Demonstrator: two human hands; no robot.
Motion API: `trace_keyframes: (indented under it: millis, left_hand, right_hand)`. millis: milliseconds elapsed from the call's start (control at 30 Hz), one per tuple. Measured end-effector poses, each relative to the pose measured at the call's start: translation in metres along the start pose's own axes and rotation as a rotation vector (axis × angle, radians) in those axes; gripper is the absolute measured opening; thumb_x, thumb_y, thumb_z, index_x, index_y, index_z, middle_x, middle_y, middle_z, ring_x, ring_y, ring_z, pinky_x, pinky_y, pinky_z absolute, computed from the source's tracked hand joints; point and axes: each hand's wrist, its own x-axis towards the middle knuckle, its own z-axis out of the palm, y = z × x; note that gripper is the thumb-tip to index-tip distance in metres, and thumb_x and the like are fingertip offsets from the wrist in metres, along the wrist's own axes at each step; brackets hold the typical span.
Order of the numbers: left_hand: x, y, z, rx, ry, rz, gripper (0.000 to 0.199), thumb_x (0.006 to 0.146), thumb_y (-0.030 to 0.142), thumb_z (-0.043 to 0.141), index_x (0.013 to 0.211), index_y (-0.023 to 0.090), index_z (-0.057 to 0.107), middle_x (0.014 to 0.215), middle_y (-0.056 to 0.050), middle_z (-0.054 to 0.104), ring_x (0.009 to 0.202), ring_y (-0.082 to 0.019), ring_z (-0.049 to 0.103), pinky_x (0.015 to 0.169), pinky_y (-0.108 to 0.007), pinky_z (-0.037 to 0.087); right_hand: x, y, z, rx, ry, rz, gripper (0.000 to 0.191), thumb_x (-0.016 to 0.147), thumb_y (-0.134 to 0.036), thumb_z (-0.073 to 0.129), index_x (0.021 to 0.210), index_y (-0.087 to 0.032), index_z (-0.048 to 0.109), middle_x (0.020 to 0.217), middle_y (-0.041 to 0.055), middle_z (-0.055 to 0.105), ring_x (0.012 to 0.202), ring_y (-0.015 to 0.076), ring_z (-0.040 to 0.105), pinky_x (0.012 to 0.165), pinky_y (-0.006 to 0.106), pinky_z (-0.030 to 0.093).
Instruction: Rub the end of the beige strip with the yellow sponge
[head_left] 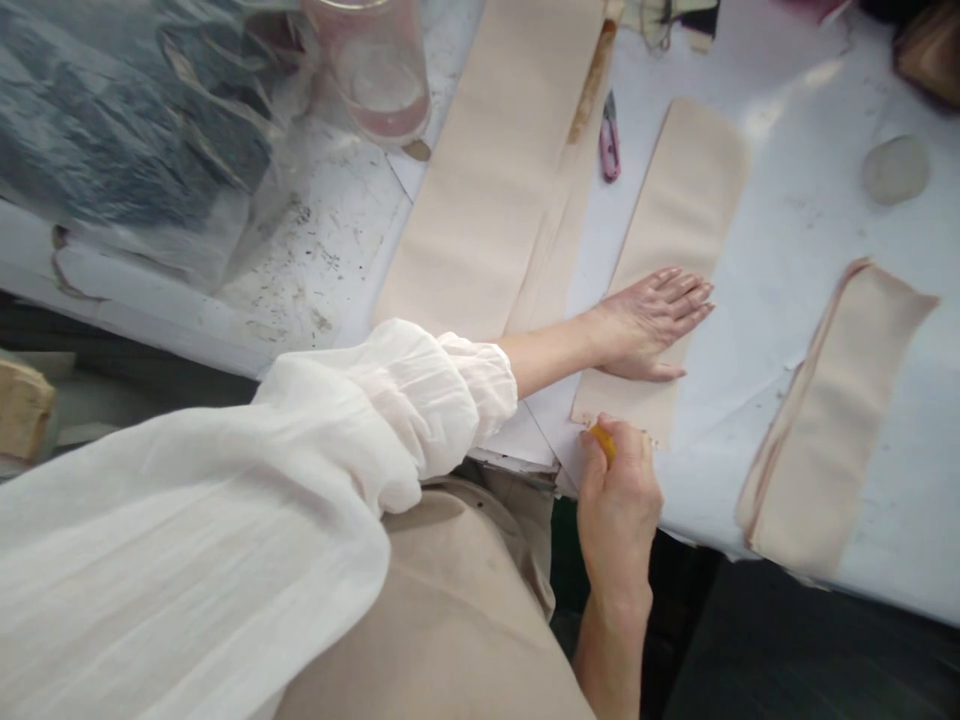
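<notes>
My left hand (652,325) lies flat on a pale beige strip of fabric- or leather-like material (686,190), fingers stretched out toward its right edge. At the near end of this strip, my right hand (621,485) is closed around a small yellow object (602,442). Only part of that object shows between the fingers, so its kind is unclear. Small marks or notches run along the strip's near edge beside the right hand.
Larger beige pieces (487,170) lie left of the strip, with pink-handled thread snips (610,145) between. A folded stack of beige strips (844,420) is at the right. A pinkish clear container (375,75), a plastic-wrapped dark bundle (127,120) and a round translucent piece (896,170) are farther back.
</notes>
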Motion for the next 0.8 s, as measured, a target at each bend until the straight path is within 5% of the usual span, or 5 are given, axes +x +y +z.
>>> trace_keyframes:
  millis: [200, 400, 567, 800]
  left_hand:
    - [0.0, 0.001, -0.002, 0.016, -0.014, -0.016, 0.09, 0.086, 0.059, 0.04, 0.151, -0.003, 0.03, 0.16, -0.021, 0.026, 0.152, -0.036, 0.016, 0.124, -0.052, 0.007]
    - [0.001, -0.001, 0.001, -0.027, 0.005, 0.002, 0.091, 0.084, 0.06, 0.04, 0.15, -0.003, 0.032, 0.16, -0.021, 0.028, 0.153, -0.036, 0.016, 0.124, -0.053, 0.006]
    - [0.001, -0.002, 0.004, -0.05, 0.028, -0.002, 0.091, 0.083, 0.059, 0.041, 0.149, -0.003, 0.033, 0.159, -0.023, 0.028, 0.152, -0.038, 0.018, 0.123, -0.056, 0.006]
    - [0.002, -0.001, 0.0, -0.051, -0.002, -0.004, 0.091, 0.084, 0.059, 0.04, 0.15, -0.004, 0.031, 0.16, -0.023, 0.027, 0.152, -0.038, 0.016, 0.124, -0.054, 0.005]
  right_hand:
    - [0.015, 0.006, -0.011, 0.077, 0.193, 0.066, 0.024, 0.098, -0.038, 0.052, 0.109, -0.019, 0.059, 0.102, 0.0101, 0.066, 0.095, 0.027, 0.063, 0.083, 0.041, 0.048]
    - [0.019, 0.005, 0.014, 0.018, 0.123, 0.045, 0.024, 0.1, -0.036, 0.041, 0.105, -0.019, 0.057, 0.102, 0.0129, 0.064, 0.095, 0.029, 0.061, 0.079, 0.042, 0.048]
    - [-0.01, 0.008, 0.005, 0.161, 0.035, 0.106, 0.022, 0.099, -0.038, 0.047, 0.108, -0.02, 0.057, 0.104, 0.0107, 0.065, 0.099, 0.0275, 0.061, 0.085, 0.042, 0.048]
    - [0.013, 0.015, -0.004, 0.271, 0.21, 0.132, 0.025, 0.096, -0.037, 0.06, 0.112, -0.018, 0.061, 0.102, 0.0072, 0.065, 0.095, 0.0243, 0.064, 0.086, 0.039, 0.049]
